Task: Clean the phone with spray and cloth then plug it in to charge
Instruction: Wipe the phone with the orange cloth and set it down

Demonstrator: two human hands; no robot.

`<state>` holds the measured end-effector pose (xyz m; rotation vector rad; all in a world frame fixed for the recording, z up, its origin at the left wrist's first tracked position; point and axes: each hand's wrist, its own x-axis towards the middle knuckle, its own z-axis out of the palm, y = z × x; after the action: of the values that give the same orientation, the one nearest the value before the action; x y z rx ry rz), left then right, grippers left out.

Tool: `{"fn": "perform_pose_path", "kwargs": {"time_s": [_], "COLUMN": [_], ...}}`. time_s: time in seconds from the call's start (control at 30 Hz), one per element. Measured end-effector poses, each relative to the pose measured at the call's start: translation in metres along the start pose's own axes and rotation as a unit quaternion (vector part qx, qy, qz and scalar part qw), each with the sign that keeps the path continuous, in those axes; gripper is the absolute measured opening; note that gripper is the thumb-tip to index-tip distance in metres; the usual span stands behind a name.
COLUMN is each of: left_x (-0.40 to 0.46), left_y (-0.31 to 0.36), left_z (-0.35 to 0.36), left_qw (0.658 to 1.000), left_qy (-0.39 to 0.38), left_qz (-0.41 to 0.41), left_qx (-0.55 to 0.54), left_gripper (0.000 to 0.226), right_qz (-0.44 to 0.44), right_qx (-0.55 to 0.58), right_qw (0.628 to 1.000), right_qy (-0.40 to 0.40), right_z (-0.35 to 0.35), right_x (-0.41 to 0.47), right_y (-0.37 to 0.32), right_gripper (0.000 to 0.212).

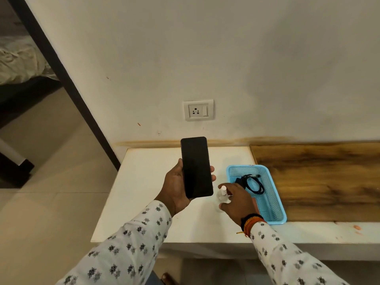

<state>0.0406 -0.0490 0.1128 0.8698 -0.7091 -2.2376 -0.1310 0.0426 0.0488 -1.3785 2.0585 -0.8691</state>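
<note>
- left hand (pixel 174 188) grips phone (pixel 196 167) at frame centre, screen up, dark, glossy black; keep it level for spraying
- right hand (pixel 236 199) curls around small clear spray bottle (pixel 223 195), just right of phone; lift upright, aim nozzle at screen
- blue basket (pixel 275 202) at right holds black cable (pixel 254 184)

Black phone (pixel 196 167) upright, screen dark; small clear spray bottle (pixel 223 195) standing beside blue basket (pixel 273 194).
</note>
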Motion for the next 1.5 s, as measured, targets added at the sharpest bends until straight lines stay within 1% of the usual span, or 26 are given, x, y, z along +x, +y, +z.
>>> {"fn": "perform_pose_path", "kwargs": {"time_s": [0.07,0.13,0.17,0.2,0.23,0.3,0.33,0.4,0.57,0.63,0.67,0.73,0.83,0.9,0.97,1.07,1.1,1.13,1.2,1.23,1.27,1.33,1.37,1.4,1.43,1.5], "left_x": [0.000,0.000,0.000,0.000,0.000,0.000,0.000,0.000,0.001,0.001,0.001,0.001,0.000,-0.001,-0.002,-0.004,-0.006,-0.006,-0.008,-0.008,-0.009,-0.010,-0.011,-0.011,-0.012,-0.014], "left_y": [0.001,0.003,0.003,0.004,0.005,0.005,0.005,0.006,0.005,0.005,0.005,0.007,0.008,0.007,0.008,0.009,0.010,0.011,0.011,0.011,0.012,0.013,0.014,0.015,0.015,0.016], "left_z": [-0.001,-0.001,-0.001,-0.001,0.000,0.000,-0.001,-0.001,-0.001,-0.002,-0.002,-0.002,-0.001,0.002,0.006,0.011,0.013,0.015,0.018,0.020,0.022,0.025,0.026,0.027,0.028,0.031], "left_qw": [1.000,1.000,1.000,1.000,1.000,1.000,1.000,1.000,1.000,1.000,1.000,1.000,1.000,1.000,0.999,0.999,0.999,0.999,0.999,0.999,0.998,0.998,0.998,0.998,0.998,0.998], "left_qy": [-0.003,-0.006,-0.007,-0.010,-0.011,-0.012,-0.011,-0.012,-0.020,-0.023,-0.024,-0.027,-0.030,-0.028,-0.030,-0.041,-0.045,-0.049,-0.051,-0.053,-0.055,-0.057,-0.059,-0.061,-0.065,-0.064], "left_qz": [-0.001,-0.003,-0.002,-0.002,-0.002,-0.002,-0.001,0.001,0.000,-0.002,-0.002,-0.002,0.002,0.006,0.007,0.009,0.009,0.008,0.007,0.007,0.007,0.002,-0.001,-0.003,-0.006,-0.011], "left_qx": [-0.003,-0.006,-0.005,-0.004,-0.004,-0.003,-0.003,-0.001,-0.007,-0.006,-0.005,-0.005,-0.008,-0.009,-0.008,-0.004,-0.001,0.001,0.002,0.001,0.000,-0.001,-0.002,-0.004,-0.008,-0.016], "left_gripper": [0.071,0.071,0.070,0.070,0.070,0.070,0.070,0.069,0.070,0.070,0.070,0.071,0.070,0.070,0.070,0.070,0.070,0.070,0.070,0.069,0.069,0.070,0.070,0.070,0.070,0.068], "right_qz": [-0.013,-0.008,0.007,0.032,0.061,0.114,0.135,0.162,0.177,0.179,0.183,0.178,0.134,0.117,0.128,0.147,0.155,0.163,0.166,0.144,0.098,-0.043,-0.132,-0.225,-0.296,-0.369], "right_qx": [0.026,0.046,0.023,-0.024,-0.085,-0.222,-0.265,-0.275,-0.247,-0.222,-0.204,-0.189,-0.208,-0.181,-0.128,-0.034,0.019,0.105,0.319,0.365,0.352,0.227,0.147,0.069,-0.001,-0.104], "right_qw": [0.999,0.995,0.992,0.989,0.987,0.968,0.954,0.945,0.950,0.957,0.961,0.965,0.969,0.976,0.981,0.976,0.971,0.960,0.914,0.901,0.912,0.941,0.938,0.918,0.894,0.860], "right_qy": [0.018,0.086,0.126,0.142,0.122,0.014,-0.029,-0.073,-0.076,-0.059,-0.046,-0.019,-0.001,0.027,0.078,0.158,0.183,0.200,0.189,0.184,0.188,0.245,0.286,0.319,0.336,0.336], "right_z": [-0.005,-0.013,-0.017,-0.024,-0.030,-0.037,-0.038,-0.037,-0.038,-0.038,-0.039,-0.041,-0.045,-0.048,-0.053,-0.065,-0.071,-0.076,-0.084,-0.087,-0.090,-0.096,-0.099,-0.099,-0.097,-0.085], "right_x": [0.002,0.004,0.005,0.006,0.006,0.007,0.006,0.003,0.007,0.007,0.005,0.002,-0.002,-0.001,-0.002,0.000,0.003,0.007,0.012,0.012,0.010,0.003,-0.001,-0.005,-0.008,-0.014], "right_y": [0.003,0.010,0.015,0.021,0.030,0.044,0.047,0.044,0.030,0.029,0.028,0.027,0.032,0.034,0.034,0.029,0.025,0.020,0.002,-0.010,-0.023,-0.051,-0.066,-0.078,-0.088,-0.102], "right_gripper": [0.051,0.038,0.031,0.025,0.020,0.021,0.024,0.033,0.037,0.040,0.037,0.019,0.016,0.016,0.020,0.010,0.010,0.012,0.016,0.021,0.026,0.026,0.023,0.019,0.018,0.026]}}
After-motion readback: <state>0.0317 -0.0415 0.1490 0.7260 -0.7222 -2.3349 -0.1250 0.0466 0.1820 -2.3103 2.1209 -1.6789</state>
